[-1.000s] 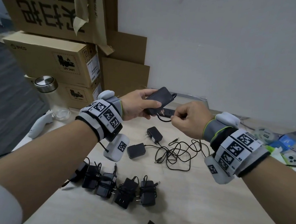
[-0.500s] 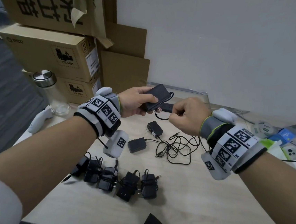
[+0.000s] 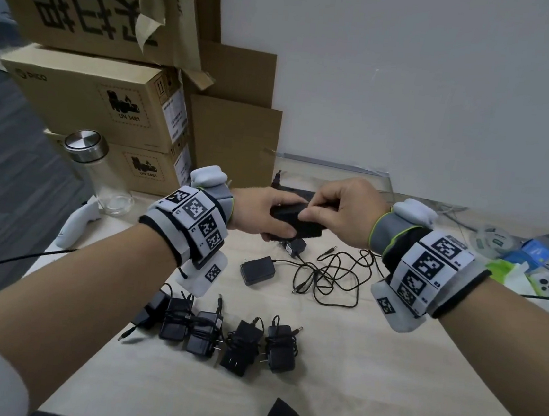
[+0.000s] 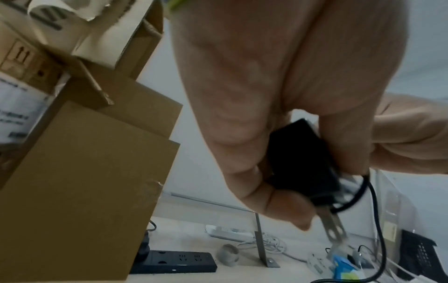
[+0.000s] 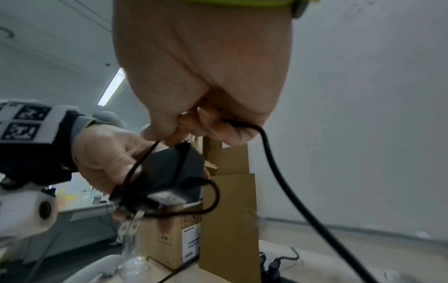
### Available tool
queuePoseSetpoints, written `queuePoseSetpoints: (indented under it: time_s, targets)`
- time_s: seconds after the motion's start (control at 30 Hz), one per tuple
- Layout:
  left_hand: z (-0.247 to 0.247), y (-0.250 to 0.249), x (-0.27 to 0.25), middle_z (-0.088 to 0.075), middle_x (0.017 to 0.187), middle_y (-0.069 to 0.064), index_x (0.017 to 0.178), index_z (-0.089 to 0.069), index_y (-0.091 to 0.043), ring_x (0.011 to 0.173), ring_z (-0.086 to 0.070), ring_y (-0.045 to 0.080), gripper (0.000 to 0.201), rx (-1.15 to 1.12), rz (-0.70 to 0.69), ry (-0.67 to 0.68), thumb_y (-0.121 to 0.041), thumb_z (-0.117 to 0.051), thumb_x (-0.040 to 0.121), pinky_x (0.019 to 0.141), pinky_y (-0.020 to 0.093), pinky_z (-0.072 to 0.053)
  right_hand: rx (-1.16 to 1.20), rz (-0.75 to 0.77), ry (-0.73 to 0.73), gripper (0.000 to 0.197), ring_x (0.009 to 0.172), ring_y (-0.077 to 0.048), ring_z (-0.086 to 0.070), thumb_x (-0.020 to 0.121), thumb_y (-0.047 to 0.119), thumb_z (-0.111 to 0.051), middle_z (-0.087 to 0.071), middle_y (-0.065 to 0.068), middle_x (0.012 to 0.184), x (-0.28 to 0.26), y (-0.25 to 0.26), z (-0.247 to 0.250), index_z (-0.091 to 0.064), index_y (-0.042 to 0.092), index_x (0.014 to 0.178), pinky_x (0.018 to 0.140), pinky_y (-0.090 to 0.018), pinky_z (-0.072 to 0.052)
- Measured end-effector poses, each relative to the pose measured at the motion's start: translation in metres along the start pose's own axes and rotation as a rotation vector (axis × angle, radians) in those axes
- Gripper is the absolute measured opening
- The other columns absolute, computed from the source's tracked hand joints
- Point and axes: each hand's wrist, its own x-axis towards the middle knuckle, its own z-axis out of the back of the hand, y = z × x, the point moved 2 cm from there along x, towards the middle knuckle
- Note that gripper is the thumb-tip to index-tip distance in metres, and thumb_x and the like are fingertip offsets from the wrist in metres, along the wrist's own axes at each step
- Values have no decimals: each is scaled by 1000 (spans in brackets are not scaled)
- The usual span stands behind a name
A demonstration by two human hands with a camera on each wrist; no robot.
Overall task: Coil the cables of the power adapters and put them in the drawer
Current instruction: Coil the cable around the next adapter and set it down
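Held adapter [image 3: 293, 221]: black block, raised above the table [image 3: 368, 367], between both hands, approx. mid-frame in head view. Metal prongs [image 4: 333, 224] point down and away from the palm in left wrist view.

Cable [image 5: 274, 164]: thin, black. One loop passes round the prong end of the block; remainder runs up into the right hand, then hangs down toward the table.

Left hand [image 3: 259, 211]: fingers and thumb curled round the adapter body, gripping it from the left side.

Right hand [image 3: 350, 211]: thumb and fingertips pressed together, pinching the cable just above the block.

Table, below hands: two loose adapters [image 3: 257, 270] w/ tangled cables [image 3: 330, 277]. Nearer the person: row of five coiled adapters [image 3: 220, 336], side by side.

Surroundings: glass bottle [image 3: 97, 170] w/ metal lid at left edge; stacked cardboard boxes [image 3: 102, 104] behind it; black power strip [image 4: 174, 261] by the wall.
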Motion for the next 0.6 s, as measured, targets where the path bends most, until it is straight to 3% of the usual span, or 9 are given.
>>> queuePoseSetpoints:
  time_s: [0.17,0.3,0.4,0.47,0.53,0.6]
  targets:
    - [0,-5,-6,-63,76,-16,128,-51,-36,68,-63,9,48,193,7,104,-21,-70,86,64,27,-51,184,-55,37,26,55,-9,-49,61,32,-88,-61,3,62,1,-2,-3,-66,17,66,56,-25,-43]
    - [-4,-7,-10,-71,94,-2,119,-59,-22,81,-70,24,43,86,-4,120,-28,-74,78,83,47,-57,332,-100,57,26,54,-9,-42,66,28,-86,-54,1,59,4,-10,-3,-63,15,63,53,-25,-36]
    - [-10,-4,-13,-70,97,10,108,-55,-15,87,-68,33,37,-170,-7,112,-16,-75,77,83,48,-56,403,-134,32,25,57,-13,-43,69,28,-83,-55,-3,62,4,-16,-3,-65,12,66,53,-25,-34]
    - [-13,-3,-15,-66,96,14,106,-53,-10,85,-66,26,34,-373,-45,117,-3,-72,79,77,38,-55,461,-176,4,23,54,-14,-41,75,27,-79,-54,-1,58,3,-20,-3,-63,13,66,50,-25,-34]
    - [-13,-2,-19,-62,101,19,106,-53,-8,85,-65,24,35,-588,-114,81,-3,-70,76,73,30,-54,557,-227,-6,21,47,-13,-38,86,19,-69,-50,6,49,1,-24,-6,-60,13,67,46,-23,-32]
    - [-11,0,-20,-63,102,15,107,-55,-8,86,-67,21,34,-821,-162,-28,0,-64,76,71,27,-54,685,-287,19,25,42,-10,-32,92,2,-54,-45,7,45,-3,-24,-12,-60,12,70,42,-20,-28]
